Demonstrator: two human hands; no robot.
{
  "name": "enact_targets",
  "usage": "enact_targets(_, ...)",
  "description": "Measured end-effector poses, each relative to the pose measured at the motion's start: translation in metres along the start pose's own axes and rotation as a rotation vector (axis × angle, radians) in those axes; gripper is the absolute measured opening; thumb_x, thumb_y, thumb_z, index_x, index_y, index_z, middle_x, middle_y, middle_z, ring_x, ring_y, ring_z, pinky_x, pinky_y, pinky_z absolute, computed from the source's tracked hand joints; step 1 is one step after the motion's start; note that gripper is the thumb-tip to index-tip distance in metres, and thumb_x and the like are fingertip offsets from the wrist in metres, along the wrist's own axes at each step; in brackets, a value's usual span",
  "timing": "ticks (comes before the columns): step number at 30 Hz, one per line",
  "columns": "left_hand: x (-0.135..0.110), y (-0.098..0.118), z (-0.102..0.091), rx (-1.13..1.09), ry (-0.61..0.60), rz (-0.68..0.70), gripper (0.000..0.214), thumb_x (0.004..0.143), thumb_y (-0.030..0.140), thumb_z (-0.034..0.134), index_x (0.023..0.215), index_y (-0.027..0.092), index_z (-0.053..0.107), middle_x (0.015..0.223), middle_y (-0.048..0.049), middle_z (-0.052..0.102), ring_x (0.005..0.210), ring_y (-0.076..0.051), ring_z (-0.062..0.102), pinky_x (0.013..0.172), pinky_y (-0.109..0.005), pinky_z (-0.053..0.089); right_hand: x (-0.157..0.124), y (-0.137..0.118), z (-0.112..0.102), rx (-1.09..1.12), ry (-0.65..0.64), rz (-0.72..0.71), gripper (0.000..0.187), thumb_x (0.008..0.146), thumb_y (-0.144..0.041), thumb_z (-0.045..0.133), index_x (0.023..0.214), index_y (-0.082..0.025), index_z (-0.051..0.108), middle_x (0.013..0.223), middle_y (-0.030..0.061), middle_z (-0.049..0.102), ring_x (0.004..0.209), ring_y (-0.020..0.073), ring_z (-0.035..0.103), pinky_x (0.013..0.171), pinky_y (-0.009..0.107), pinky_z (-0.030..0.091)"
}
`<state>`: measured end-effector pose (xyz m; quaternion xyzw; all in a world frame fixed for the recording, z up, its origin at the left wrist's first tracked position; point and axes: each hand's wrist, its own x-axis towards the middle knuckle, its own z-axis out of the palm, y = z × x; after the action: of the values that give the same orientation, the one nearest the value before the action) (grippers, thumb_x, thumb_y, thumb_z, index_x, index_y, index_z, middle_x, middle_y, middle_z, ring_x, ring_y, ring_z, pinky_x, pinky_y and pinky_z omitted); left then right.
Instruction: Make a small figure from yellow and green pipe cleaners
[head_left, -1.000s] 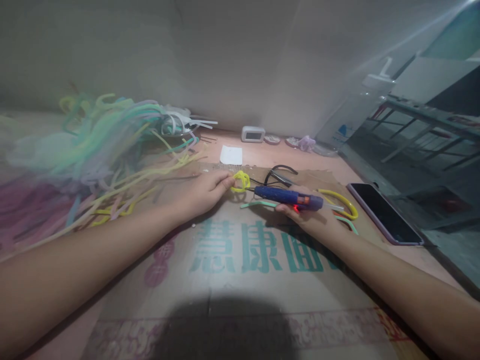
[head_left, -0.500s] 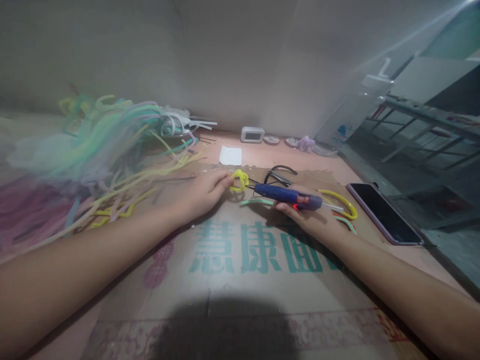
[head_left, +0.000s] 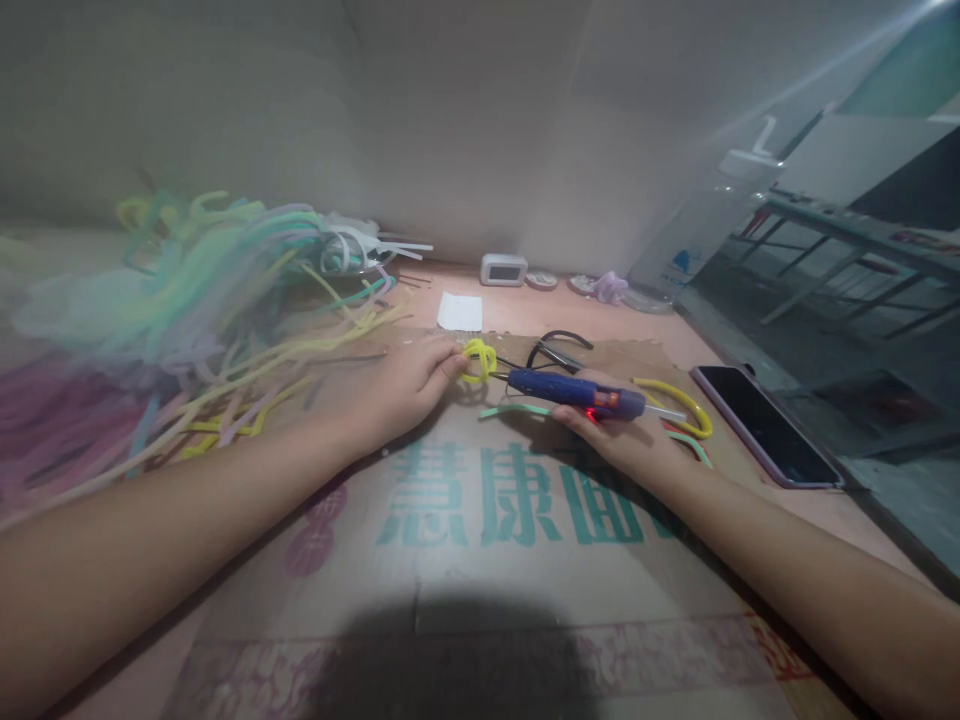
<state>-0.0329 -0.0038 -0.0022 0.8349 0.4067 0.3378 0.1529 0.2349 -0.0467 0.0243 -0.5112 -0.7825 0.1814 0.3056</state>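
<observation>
Between thumb and fingers, my left hand (head_left: 420, 385) pinches a small yellow looped pipe cleaner (head_left: 480, 361). My right hand (head_left: 607, 425) is wrapped round a blue hot glue gun (head_left: 559, 388) with a glowing red light and a clear glue stick out of its back end. The gun's nozzle points left and is at the yellow loops; whether it touches them I cannot tell. Under the gun lies a green pipe cleaner (head_left: 514, 409). A bent yellow pipe cleaner (head_left: 694, 405) lies right of my right hand. Behind the gun rests a metal tool with dark handles (head_left: 559, 355), its kind unclear.
A large heap of coloured pipe cleaners (head_left: 225, 260) fills the left side. Cardboard (head_left: 465, 580) covers the pink table. A phone (head_left: 765, 425) lies at the right edge. Further back are a white paper (head_left: 460, 312), a small digital clock (head_left: 503, 270) and a clear bottle (head_left: 694, 240).
Almost nothing differs. Both hands, the yellow loops and the glue gun keep their places; the view has shifted only very slightly.
</observation>
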Motion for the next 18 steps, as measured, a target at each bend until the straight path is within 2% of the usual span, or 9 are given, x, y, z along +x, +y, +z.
enact_targets(8, -0.0001, -0.0024, 0.0003, -0.014, 0.005, 0.005, 0.032, 0.102, 0.036, 0.038, 0.080, 0.018, 0.053, 0.083, -0.0042, 0.060, 0.080, -0.020, 0.056, 0.071, -0.031, 0.039, -0.0005, 0.0018, 0.0016, 0.021, 0.023, 0.013, 0.026, 0.082, -0.052, 0.066, 0.087, -0.026, 0.065, 0.086, 0.0053, 0.073, 0.077, 0.0267, 0.069, 0.070, 0.040, 0.057)
enact_targets(18, 0.0002, -0.0019, 0.0004, 0.004, 0.004, 0.018, 0.032, 0.102, 0.036, 0.038, 0.081, 0.018, 0.054, 0.082, -0.0043, 0.060, 0.080, -0.020, 0.056, 0.071, -0.031, 0.039, -0.0003, 0.0043, 0.0038, 0.038, 0.029, 0.024, 0.029, 0.082, -0.053, 0.065, 0.085, -0.024, 0.065, 0.079, 0.0062, 0.069, 0.074, 0.0268, 0.066, 0.071, 0.044, 0.057)
